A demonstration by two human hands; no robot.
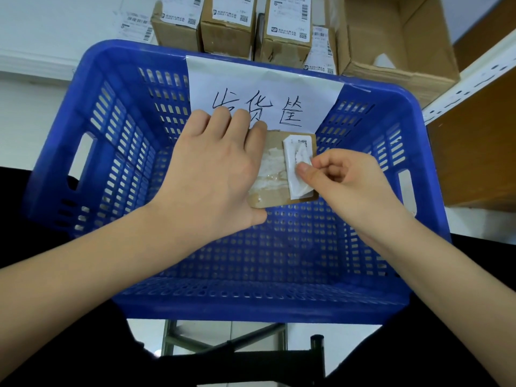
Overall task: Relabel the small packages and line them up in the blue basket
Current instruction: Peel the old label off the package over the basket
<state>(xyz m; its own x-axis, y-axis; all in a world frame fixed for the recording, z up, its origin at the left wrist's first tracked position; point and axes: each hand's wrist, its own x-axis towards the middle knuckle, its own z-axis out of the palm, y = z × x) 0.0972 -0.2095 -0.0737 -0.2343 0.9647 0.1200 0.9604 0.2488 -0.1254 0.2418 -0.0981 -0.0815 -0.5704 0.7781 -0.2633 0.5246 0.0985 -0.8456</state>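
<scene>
Head view shows a small brown package [282, 174] held above the inside of the blue basket [92, 101], near its far wall and clear of its floor. Its upper face is scarred with torn white paper and glossy tape residue, and a white label [296, 166] is half lifted along its right side. The left hand [212, 174] lies across the package's left part, fingers over the far edge and thumb under the near edge, its grip wrapped round the package. The right hand [343, 180] pinches the label's free edge between thumb and forefinger, the other fingers curled. The package looks light, flat and fairly stiff, so holding it by opposite edges should steady it; the label looks thin and likely to tear, so a pull low along the surface seems safest. A handwritten paper sign [262, 90] hangs on the far wall. Beyond the basket stand more labelled cardboard boxes [231, 26], an open carton [402, 48] and a white shelf frame [472, 79]
</scene>
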